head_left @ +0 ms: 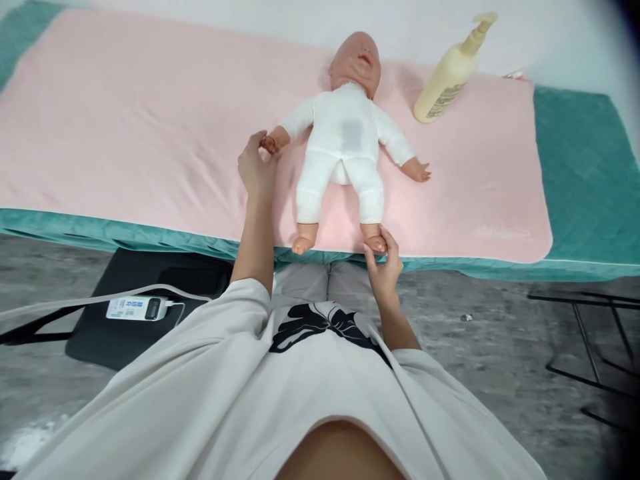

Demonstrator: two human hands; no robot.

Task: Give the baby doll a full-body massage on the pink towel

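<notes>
A baby doll (345,123) with a white cloth body lies on its back on a pink mat (165,127), head toward the far side. My left hand (257,163) is closed around the doll's hand (276,139) on the left of the view, fingers and thumb pinching it. At the near edge of the mat, my right hand (385,263) grips the doll's foot (373,237) on the right side between thumb and fingers. The doll's other foot (305,237) and other hand (416,169) rest free on the mat.
A pale yellow pump bottle (443,83) stands right of the doll. Green cloth (585,173) covers the table beneath the mat. Below the table are a black bag (115,340), a power bank (136,308) with a cable, and a black metal frame (585,333).
</notes>
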